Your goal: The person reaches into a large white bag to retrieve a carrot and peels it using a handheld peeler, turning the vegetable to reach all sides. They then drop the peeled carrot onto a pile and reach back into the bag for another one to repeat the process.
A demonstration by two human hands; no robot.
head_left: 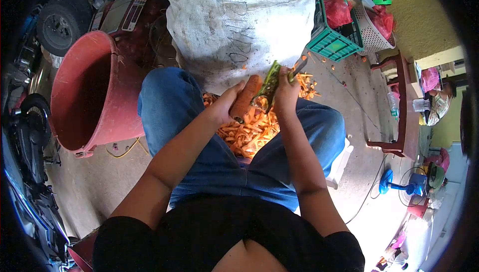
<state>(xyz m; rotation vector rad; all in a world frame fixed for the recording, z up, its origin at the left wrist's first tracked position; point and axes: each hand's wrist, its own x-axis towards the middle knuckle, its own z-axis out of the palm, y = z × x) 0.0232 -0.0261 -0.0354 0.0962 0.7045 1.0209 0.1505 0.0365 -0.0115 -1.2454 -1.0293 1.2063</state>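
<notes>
An orange carrot point(246, 100) with a dark cut end is gripped in my left hand point(226, 106), its length slanting up between my knees. My right hand point(286, 95) is closed around a green peeler point(270, 83), whose long green-edged body lies close beside the carrot; a dark narrow end sticks out past my fingers. Below both hands, a thick heap of orange carrot peelings point(252, 131) fills the gap between my legs.
A bulging white sack point(239, 27) stands right in front of me. To the left is a large red tub point(107, 92); a green crate point(333, 42) and a white basket point(373, 31) are at the right. Scattered peelings point(308, 86) lie on the floor near my right knee.
</notes>
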